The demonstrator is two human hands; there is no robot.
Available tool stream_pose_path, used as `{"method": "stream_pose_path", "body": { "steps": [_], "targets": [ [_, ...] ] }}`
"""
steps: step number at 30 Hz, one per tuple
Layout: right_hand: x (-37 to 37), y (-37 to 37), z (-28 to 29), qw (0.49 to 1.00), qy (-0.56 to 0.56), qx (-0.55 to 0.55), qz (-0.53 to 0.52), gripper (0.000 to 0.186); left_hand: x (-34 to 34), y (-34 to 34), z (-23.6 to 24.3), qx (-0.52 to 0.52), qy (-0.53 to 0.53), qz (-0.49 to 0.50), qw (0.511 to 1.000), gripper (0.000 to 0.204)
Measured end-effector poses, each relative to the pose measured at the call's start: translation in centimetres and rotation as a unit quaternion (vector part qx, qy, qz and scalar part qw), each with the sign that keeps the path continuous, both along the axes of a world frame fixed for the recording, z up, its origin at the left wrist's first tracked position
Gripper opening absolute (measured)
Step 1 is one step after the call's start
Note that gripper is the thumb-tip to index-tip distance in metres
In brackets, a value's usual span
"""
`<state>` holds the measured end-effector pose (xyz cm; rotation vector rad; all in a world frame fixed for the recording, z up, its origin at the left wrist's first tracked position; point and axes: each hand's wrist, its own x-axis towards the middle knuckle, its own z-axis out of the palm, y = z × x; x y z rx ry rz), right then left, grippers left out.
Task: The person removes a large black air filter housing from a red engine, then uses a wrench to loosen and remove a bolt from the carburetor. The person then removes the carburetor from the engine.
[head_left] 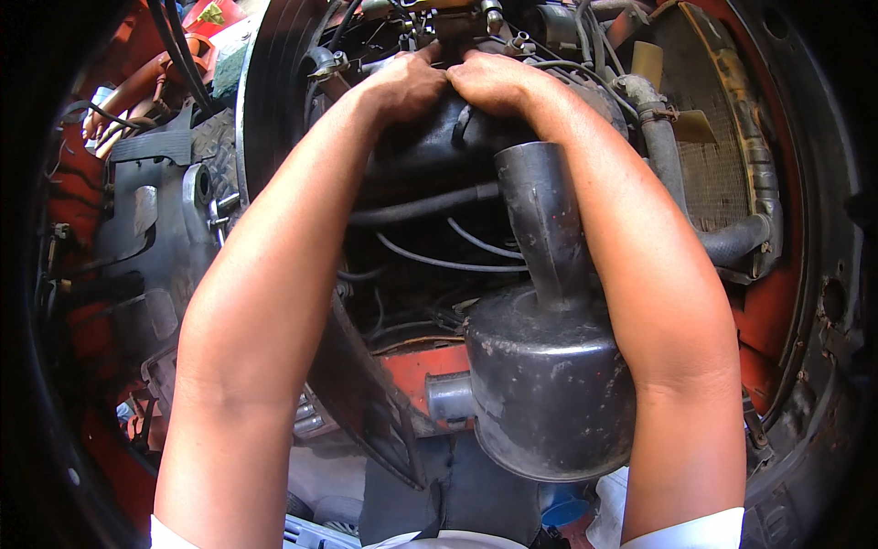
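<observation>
Both my arms reach forward over an engine, and the hands meet at its far side. My left hand [409, 87] is closed, its fingers curled around or pressed on something among the metal fittings that I cannot make out. Right beside it, touching at the knuckles, my right hand [487, 84] is closed in the same way, its fingertips mostly hidden. Just below the hands lies a rounded black engine cover [425, 137]. Metal pipe fittings [422, 27] stand just beyond the fingers.
A black canister [549, 393] with an upright neck stands between my forearms. The radiator [718, 174] and a thick hose [736, 240] are at the right. A black pedal [151, 146] and red bodywork lie left. Thin cables [448, 263] cross the middle.
</observation>
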<state>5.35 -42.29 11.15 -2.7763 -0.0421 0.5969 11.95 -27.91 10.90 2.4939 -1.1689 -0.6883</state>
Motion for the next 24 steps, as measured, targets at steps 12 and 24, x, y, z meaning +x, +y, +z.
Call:
{"method": "stream_pose_path", "body": {
  "steps": [12,24],
  "targets": [
    [0.8,0.0,-0.4,0.999,0.009,0.013,-0.034,0.044,0.5,-0.7,-1.7,0.146,-0.212,-0.113,0.96,0.053],
    [0.3,-0.2,-0.9,0.999,-0.031,0.023,-0.036,0.041,0.0,-0.5,-0.9,0.096,-0.095,-0.028,0.99,0.046]
  ]
}}
